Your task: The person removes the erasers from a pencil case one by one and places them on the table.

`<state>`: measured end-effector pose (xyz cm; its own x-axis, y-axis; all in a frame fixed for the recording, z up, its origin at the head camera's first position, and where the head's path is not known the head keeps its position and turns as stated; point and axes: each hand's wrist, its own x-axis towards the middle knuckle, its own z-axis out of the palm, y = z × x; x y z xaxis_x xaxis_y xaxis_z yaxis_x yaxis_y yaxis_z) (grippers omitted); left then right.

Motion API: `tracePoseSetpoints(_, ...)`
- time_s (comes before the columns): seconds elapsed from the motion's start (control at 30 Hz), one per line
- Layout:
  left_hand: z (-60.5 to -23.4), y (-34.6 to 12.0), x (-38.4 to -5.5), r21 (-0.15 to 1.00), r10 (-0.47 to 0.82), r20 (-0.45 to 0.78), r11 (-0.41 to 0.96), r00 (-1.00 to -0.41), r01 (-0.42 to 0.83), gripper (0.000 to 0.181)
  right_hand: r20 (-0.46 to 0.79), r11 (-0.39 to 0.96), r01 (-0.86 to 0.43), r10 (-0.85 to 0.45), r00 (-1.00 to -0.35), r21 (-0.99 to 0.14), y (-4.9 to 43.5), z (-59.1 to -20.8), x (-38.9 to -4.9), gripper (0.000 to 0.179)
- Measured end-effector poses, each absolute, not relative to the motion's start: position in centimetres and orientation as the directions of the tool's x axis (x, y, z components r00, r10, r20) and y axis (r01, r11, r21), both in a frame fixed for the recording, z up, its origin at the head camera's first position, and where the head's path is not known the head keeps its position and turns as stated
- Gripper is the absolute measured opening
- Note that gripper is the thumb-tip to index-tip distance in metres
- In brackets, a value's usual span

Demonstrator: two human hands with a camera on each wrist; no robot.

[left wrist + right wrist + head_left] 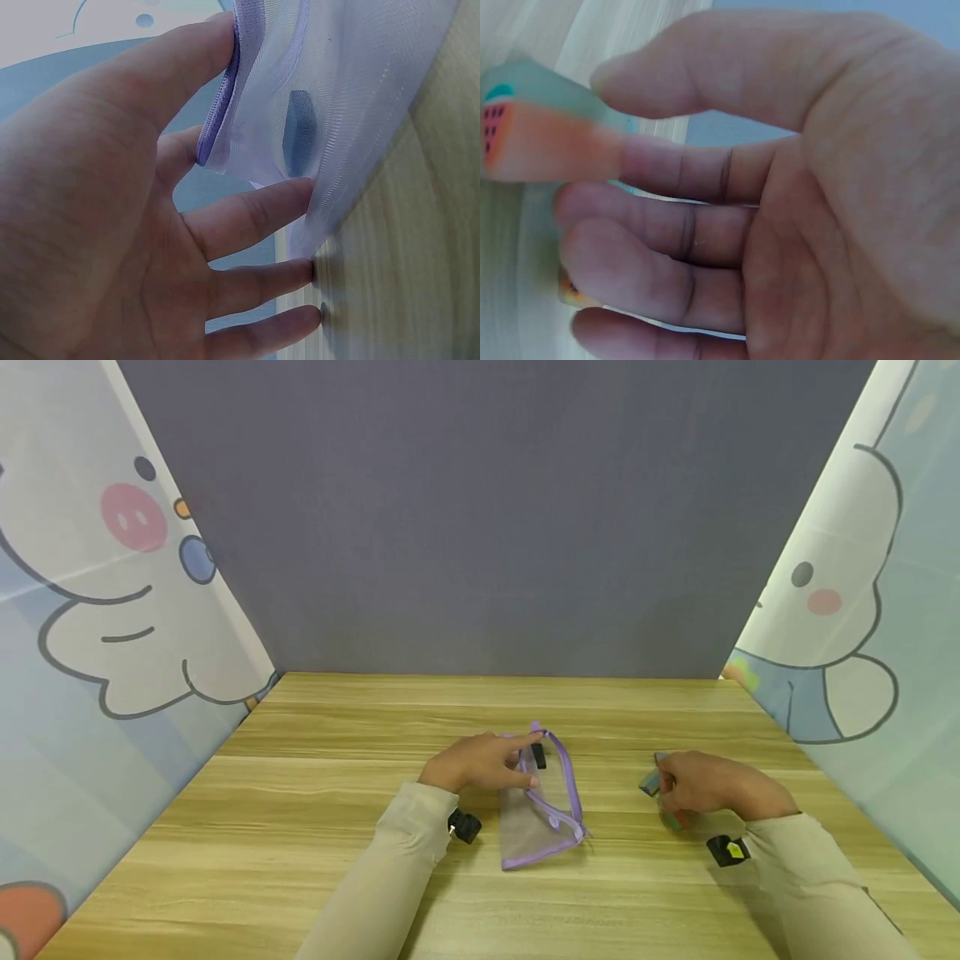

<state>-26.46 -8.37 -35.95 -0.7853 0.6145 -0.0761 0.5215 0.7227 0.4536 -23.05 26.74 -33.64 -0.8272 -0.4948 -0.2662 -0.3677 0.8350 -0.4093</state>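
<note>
A purple-edged mesh zipper pouch (536, 835) lies on the table with its mouth spread. At that mouth is my left hand (487, 762), index finger and thumb straight and apart along the zipper edges (219, 112); its middle finger touches the mesh. A small dark block (300, 131) shows through the mesh. Over to the right, my right hand (701, 783) pinches a translucent green-and-orange block with a watermelon print (544, 139), perhaps an eraser, between thumb and index finger. Another small block (650, 783) is on the table beside that hand, partly hidden by the fingers.
The wooden table (300, 843) meets a dark grey panel (495, 527) at its far edge. Cartoon-printed curtains (112, 635) stand along both sides. Each wrist wears a small black camera (465, 825).
</note>
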Motion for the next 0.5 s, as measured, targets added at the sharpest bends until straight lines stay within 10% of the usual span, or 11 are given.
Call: tracePoseSetpoints(0.5,-35.99,-8.25,-26.44,0.456,0.618,-0.066,0.717,-0.784,0.527,0.077,-0.241,0.844,-0.381,-0.487,-0.839,-0.379,27.2,-33.94,-23.61,0.021)
